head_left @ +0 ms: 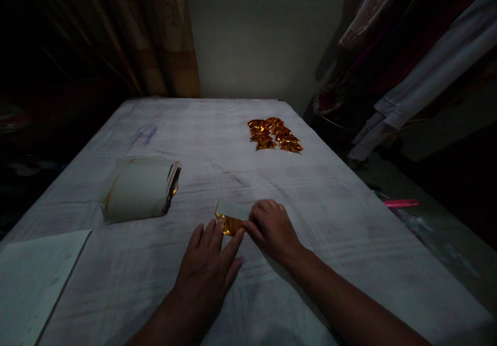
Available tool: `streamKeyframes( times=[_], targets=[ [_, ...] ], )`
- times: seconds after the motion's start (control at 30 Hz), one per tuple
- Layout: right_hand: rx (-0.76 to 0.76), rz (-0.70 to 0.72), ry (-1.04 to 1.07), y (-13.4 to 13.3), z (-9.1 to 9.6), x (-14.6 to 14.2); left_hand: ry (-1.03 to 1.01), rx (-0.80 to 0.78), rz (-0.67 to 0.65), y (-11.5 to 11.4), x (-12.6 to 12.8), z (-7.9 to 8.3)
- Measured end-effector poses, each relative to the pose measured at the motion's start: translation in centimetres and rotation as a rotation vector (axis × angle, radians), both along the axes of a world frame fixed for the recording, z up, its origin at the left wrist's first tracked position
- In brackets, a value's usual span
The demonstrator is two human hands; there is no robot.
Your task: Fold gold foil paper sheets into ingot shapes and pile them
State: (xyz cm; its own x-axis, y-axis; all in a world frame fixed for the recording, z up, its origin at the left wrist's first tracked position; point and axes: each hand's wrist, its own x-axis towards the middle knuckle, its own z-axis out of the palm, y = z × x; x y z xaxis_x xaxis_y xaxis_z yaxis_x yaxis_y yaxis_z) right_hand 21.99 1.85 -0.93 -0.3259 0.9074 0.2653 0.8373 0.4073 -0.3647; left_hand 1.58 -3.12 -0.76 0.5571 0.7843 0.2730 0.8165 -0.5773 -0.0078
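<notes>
A small sheet of gold foil paper (232,224) lies on the cloth in front of me, one edge folded over so that gold shows below its pale back. My left hand (209,255) rests flat, fingers spread, with its fingertips on the sheet's near edge. At the sheet's right end, my right hand (274,227) has its fingers closed, pinching the paper between thumb and fingers. Farther off to the right sit several folded gold foil pieces (265,144), grouped in two overlapping rows.
A thick bent stack of paper (137,190) with gold showing at its edge lies at left. Nearer is a white sheet (37,278). A pale checked cloth (202,149) covers the surface. Clothes (423,71) hang at right; a curtain (171,40) hangs behind.
</notes>
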Motion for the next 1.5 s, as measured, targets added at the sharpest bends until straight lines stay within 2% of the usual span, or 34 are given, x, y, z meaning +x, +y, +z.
streamKeyframes(
  times=[0.37, 0.73, 1.0, 1.13, 1.33, 1.5],
  targets=[
    [0.032, -0.016, 0.014, -0.2, -0.2, -0.2, 0.017, -0.013, 0.023, -0.1, 0.2, -0.3],
    [-0.021, -0.025, 0.086, -0.5, 0.2, -0.2, 0.006, -0.054, 0.038, 0.0, 0.3, -0.1],
    [-0.027, -0.02, 0.151, -0.2, -0.7, 0.2, 0.019, -0.059, 0.047, 0.0, 0.4, 0.1],
    [0.044, -0.025, 0.159, -0.1, -1.1, 0.4, 0.027, -0.088, 0.049, 0.2, 0.3, 0.3],
    [0.247, 0.125, 0.071, -1.9, -0.5, 0.2, 0.015, -0.102, 0.048, 0.4, 0.4, 0.6],
    [0.183, 0.158, -0.077, -3.4, 0.5, 0.2, 0.016, -0.095, 0.04, 0.5, 0.3, 0.6]
  ],
)
